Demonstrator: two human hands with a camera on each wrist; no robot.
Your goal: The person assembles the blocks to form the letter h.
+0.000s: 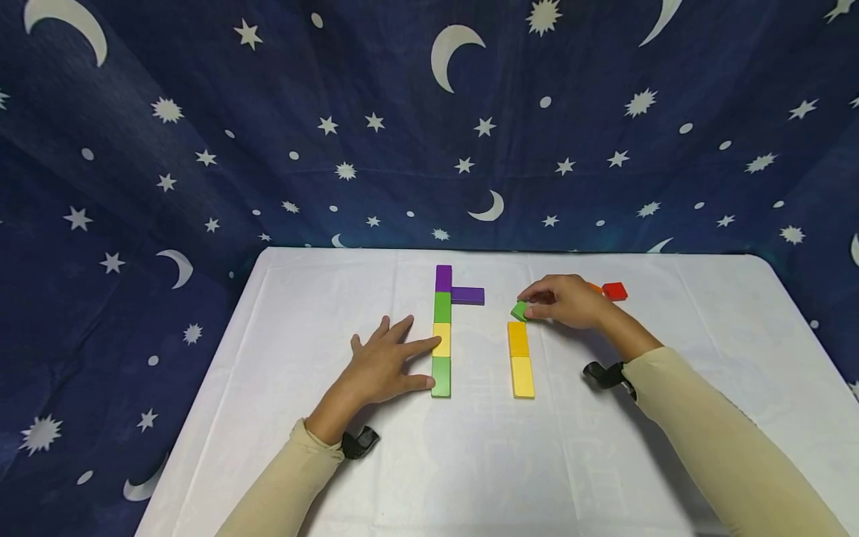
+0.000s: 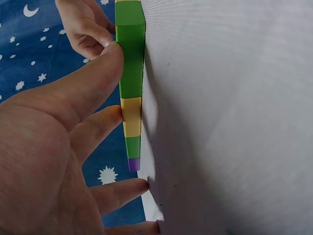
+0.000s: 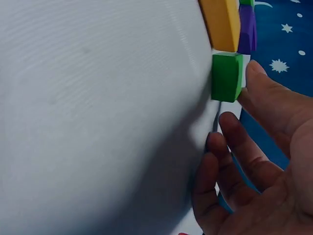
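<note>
A straight row of blocks lies to the left of centre: purple (image 1: 444, 278), green (image 1: 443, 307), yellow (image 1: 441, 339) and another green block (image 1: 441, 377) nearest me. My left hand (image 1: 382, 369) is spread beside it, thumb at the near green block and index fingertip on the yellow one. A small green block (image 1: 520, 310) sits at an angle above an orange-yellow block (image 1: 518, 339), which adjoins a yellow block (image 1: 523, 377). My right hand (image 1: 567, 300) is over that green block (image 3: 226, 77); its thumb lies alongside, while the other fingertips appear apart from it.
A purple block (image 1: 467, 296) juts rightward from the left row. Behind my right hand lie a red block (image 1: 614, 291) and a mostly hidden orange block (image 1: 594, 287). The white cloth-covered table (image 1: 470, 470) ends at a dark blue star-patterned curtain (image 1: 403, 134).
</note>
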